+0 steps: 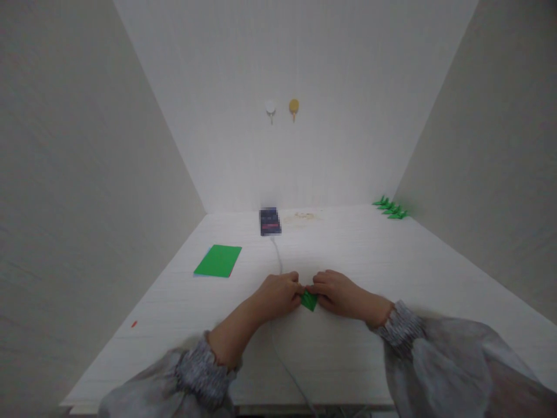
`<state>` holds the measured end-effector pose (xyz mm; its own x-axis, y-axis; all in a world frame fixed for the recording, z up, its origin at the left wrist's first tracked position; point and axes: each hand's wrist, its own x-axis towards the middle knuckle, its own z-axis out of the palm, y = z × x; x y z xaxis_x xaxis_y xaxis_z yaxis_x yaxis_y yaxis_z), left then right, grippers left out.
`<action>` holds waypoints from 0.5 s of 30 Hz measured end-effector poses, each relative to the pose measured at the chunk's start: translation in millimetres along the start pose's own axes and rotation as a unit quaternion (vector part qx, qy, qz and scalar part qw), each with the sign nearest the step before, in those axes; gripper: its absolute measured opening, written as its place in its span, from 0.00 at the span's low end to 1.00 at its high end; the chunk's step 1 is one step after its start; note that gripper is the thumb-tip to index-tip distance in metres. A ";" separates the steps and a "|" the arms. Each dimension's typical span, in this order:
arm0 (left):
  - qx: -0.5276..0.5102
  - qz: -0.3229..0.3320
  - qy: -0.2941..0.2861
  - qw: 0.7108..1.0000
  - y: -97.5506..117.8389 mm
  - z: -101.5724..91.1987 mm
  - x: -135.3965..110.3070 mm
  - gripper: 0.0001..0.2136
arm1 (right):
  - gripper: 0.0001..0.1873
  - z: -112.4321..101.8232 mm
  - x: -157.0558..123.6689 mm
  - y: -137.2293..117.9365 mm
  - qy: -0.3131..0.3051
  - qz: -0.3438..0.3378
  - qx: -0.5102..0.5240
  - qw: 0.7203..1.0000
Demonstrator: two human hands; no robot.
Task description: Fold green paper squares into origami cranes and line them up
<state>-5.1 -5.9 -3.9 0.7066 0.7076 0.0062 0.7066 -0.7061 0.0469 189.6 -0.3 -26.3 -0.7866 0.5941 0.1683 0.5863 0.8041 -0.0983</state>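
Observation:
A small folded piece of green paper (309, 300) lies between my two hands at the middle of the white table, with its point toward me. My left hand (281, 293) pinches its left side, fingers closed. From the right, my right hand (336, 292) presses on the paper's upper right edge, its fingers curled and closed on it. The fingertips of both hands nearly meet at the top of the paper and hide part of it.
A stack of green paper sheets (219, 260) lies to the left. Several folded green paper pieces (394, 209) stand at the back right. A phone (270, 221) trails a white cable (285, 363) past my left hand. An orange scrap (134, 324) lies far left. Walls enclose the table (174, 313).

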 end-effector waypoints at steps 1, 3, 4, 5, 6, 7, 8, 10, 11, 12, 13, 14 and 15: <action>-0.001 -0.004 0.000 1.000 0.3 -0.4 -0.3 0.12 | 0.12 0.2 0.3 -0.3 0.001 0.010 -0.001 1.000; -0.004 -0.010 0.001 1.000 0.4 -0.3 -1.7 0.12 | 0.11 0.7 0.7 -0.6 0.007 0.023 0.004 1.000; -0.006 -0.013 0.003 1.000 0.3 0.1 -2.5 0.12 | 0.11 0.9 0.7 -0.6 0.010 0.025 0.008 1.000; -0.009 -0.017 0.004 1.000 -0.1 0.9 -3.4 0.12 | 0.11 1.1 0.5 -0.4 0.013 0.027 0.013 0.999; -0.013 -0.021 0.004 1.000 -0.6 1.8 -4.3 0.12 | 0.10 1.4 0.3 0.0 0.015 0.028 0.018 0.999; -0.017 -0.025 0.006 1.000 -1.4 2.8 -5.2 0.11 | 0.10 1.8 0.1 0.6 0.018 0.030 0.022 0.999; -0.020 -0.029 0.008 0.999 -2.3 3.8 -6.0 0.11 | 0.10 2.3 -0.2 1.2 0.022 0.032 0.024 0.999; -0.024 -0.034 0.013 0.999 -4.1 5.3 -7.1 0.10 | 0.10 3.2 -0.6 2.4 0.027 0.034 0.026 0.999; -0.025 -0.034 0.015 0.999 -4.7 5.7 -7.4 0.10 | 0.10 3.5 -0.6 2.7 0.028 0.034 0.026 0.999; -0.025 -0.034 0.015 0.999 -5.0 5.7 -7.4 0.10 | 0.10 3.7 -0.3 2.8 0.027 0.035 0.025 0.999; -0.026 -0.034 0.015 0.999 -5.0 5.4 -7.2 0.10 | 0.09 3.6 0.1 2.5 0.025 0.039 0.023 0.999; -0.026 -0.033 0.013 0.999 -4.6 4.9 -6.9 0.10 | 0.09 3.3 0.7 1.9 0.023 0.046 0.020 0.998; -0.026 -0.034 0.011 0.999 -3.9 4.3 -6.4 0.10 | 0.08 2.8 1.4 1.1 0.022 0.055 0.016 0.998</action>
<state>-12.3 -7.7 -8.4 0.6553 0.7550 0.0240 0.7498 -0.6540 0.1006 188.6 1.5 -28.9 -0.7086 0.6776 0.1968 0.6611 0.7351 -0.1505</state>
